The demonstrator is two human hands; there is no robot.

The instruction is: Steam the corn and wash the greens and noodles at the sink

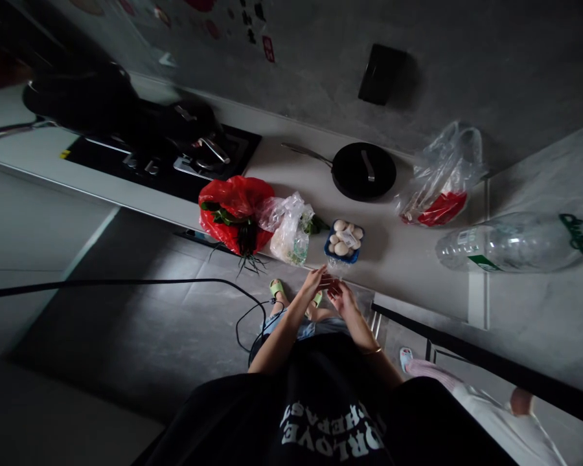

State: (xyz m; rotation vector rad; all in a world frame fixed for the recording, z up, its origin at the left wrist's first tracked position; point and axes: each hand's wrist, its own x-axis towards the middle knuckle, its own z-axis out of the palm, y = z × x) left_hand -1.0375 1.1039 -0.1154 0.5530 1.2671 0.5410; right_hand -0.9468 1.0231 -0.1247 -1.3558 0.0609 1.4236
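Note:
My left hand [315, 282] and my right hand [342, 299] meet at the counter's near edge, fingertips together. They seem pinched on a scrap of clear plastic film [337, 266] that hangs from the blue tray of white mushrooms [344, 241] just beyond them. The film is faint and hard to make out. A thin bracelet [373, 351] sits on my right wrist. My black printed shirt fills the bottom of the view, with my feet in green slippers [276, 287] below the hands.
On the pale counter [408, 259] sit a red bag of greens [233, 206], a clear bag [289, 233], a lidded black pan [364, 170], a clear bag with something red [442, 188] and a large plastic bottle [508, 243]. A hob with dark pots [140, 129] is at the left. A black cable [175, 281] crosses the floor. Another person's legs [466, 388] stand at the right.

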